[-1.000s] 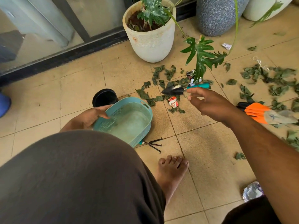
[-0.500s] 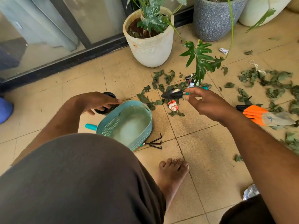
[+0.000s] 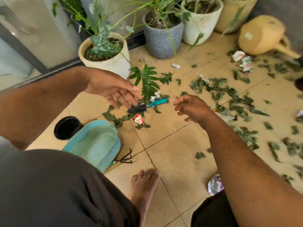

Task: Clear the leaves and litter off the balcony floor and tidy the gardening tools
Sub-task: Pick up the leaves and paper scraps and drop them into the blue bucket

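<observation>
Both hands, fingers loosely spread and empty, flank the trowel (image 3: 147, 104): left hand (image 3: 111, 89) nearer at its blade, right hand (image 3: 191, 107) beyond its handle.

1. No text, brand, number or sign is reading clearly on anything in view.
2. The crumpled wrappers (image 3: 245, 61) are showing red and blue print, too creased and blurred to make out.
3. The pale sticker (image 3: 248, 35) on the watering can (image 3: 262, 35) is showing no legible writing.
</observation>
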`<state>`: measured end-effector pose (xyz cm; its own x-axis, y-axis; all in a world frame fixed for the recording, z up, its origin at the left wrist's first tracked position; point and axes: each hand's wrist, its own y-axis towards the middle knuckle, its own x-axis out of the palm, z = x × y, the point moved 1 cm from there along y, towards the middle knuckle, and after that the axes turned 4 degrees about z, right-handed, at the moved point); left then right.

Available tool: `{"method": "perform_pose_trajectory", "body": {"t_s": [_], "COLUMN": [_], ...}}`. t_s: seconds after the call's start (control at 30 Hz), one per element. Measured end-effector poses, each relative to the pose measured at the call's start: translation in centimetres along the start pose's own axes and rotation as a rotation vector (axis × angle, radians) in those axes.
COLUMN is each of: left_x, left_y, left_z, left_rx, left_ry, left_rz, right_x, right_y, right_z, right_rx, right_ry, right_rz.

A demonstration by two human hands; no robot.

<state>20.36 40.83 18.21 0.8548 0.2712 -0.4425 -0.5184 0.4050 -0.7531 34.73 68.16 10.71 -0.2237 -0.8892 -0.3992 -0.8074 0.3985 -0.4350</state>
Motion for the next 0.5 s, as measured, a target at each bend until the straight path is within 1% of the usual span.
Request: {"method": "perform_pose_trajectory", "body": {"t_s": [0.03, 0.1, 0.13, 0.17, 0.2, 0.27, 0.3, 0.33, 0.37, 0.4, 0.43, 0.47, 0.5], "left_x": [7.2, 21.6, 26.3, 27.9, 26.3, 27.3, 27.9, 27.2, 25.2, 23.4, 21.3, 19.4, 19.2], "left_y": [0.7, 4.7, 7.1, 8.9, 10.4, 10.9, 9.3, 8.5, 8.1, 8.1, 8.8, 9.8, 11.0], "left_z": [-3.5, -11.4, -14.9, -16.6, -16.2, -16.6, -15.2, -10.6, -4.8, 2.7, 9.5, 15.7, 17.7], "left_rx": [0.032, 0.056, 0.163, 0.297, 0.298, 0.293, 0.281, 0.276, 0.306, 0.314, 0.367, 0.357, 0.398], "left_ry": [0.1, 0.273, 0.328, 0.401, 0.392, 0.387, 0.295, 0.175, 0.196, 0.161, 0.128, 0.109, 0.207], "left_rz": [0.037, 0.059, 0.112, 0.162, 0.128, 0.053, 0.067, 0.025, 0.002, -0.061, -0.145, -0.133, -0.124], "right_x": [-0.9, -2.9, -3.9, -4.8, -5.5, -7.1, -7.7, -8.2, -8.6, -8.9, -9.2, -9.4, -9.5], "right_y": [-0.2, -0.6, -0.8, -1.1, -1.1, -1.6, -1.9, -2.1, -2.3, -2.6, -2.9, -3.4, -4.0], "right_z": [0.3, 1.3, 2.1, 2.8, 3.6, 5.4, 6.2, 7.0, 7.7, 8.6, 9.4, 10.5, 11.4], "right_rx": [0.031, 0.097, 0.132, 0.158, 0.184, 0.241, 0.268, 0.294, 0.314, 0.338, 0.363, 0.394, 0.427], "right_ry": [0.021, 0.058, 0.063, 0.056, 0.046, 0.032, 0.037, 0.037, 0.02, -0.011, -0.052, -0.085, -0.117], "right_rz": [0.011, 0.051, 0.07, 0.078, 0.081, 0.083, 0.087, 0.094, 0.095, 0.094, 0.092, 0.097, 0.102]}}
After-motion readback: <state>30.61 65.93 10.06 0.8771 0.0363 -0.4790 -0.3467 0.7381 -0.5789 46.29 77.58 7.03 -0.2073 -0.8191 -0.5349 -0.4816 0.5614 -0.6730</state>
